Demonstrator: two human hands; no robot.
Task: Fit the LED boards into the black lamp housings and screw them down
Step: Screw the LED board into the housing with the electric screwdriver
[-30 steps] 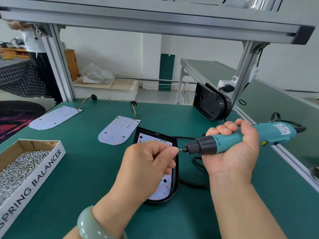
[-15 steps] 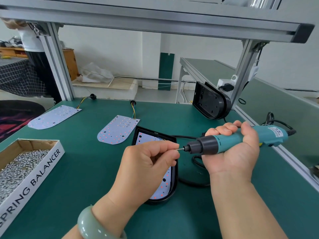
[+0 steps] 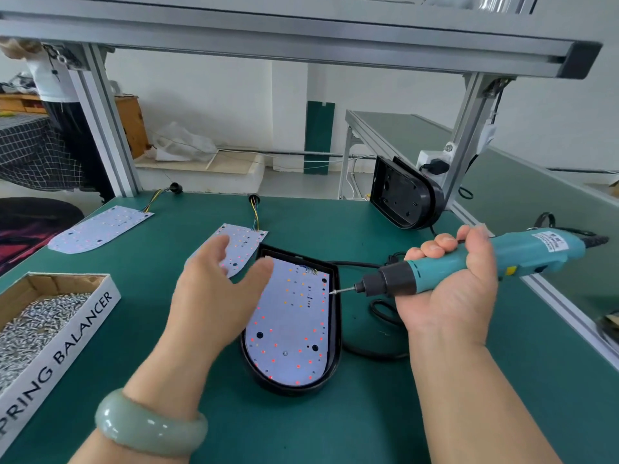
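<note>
Gripping the screwdriver (image 3: pixel 536 252), the right hand (image 3: pixel 449 296) holds its tip by the LED board (image 3: pixel 294 316); left hand (image 3: pixel 211 303) hovers, fingers (image 3: pixel 216 247) spread

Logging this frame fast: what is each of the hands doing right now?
Left hand: open, holding nothing.
Right hand: gripping the electric screwdriver.

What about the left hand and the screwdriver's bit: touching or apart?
Apart. The head view shows the open left hand clear of the screwdriver's bit, with bare LED board between them.
</note>
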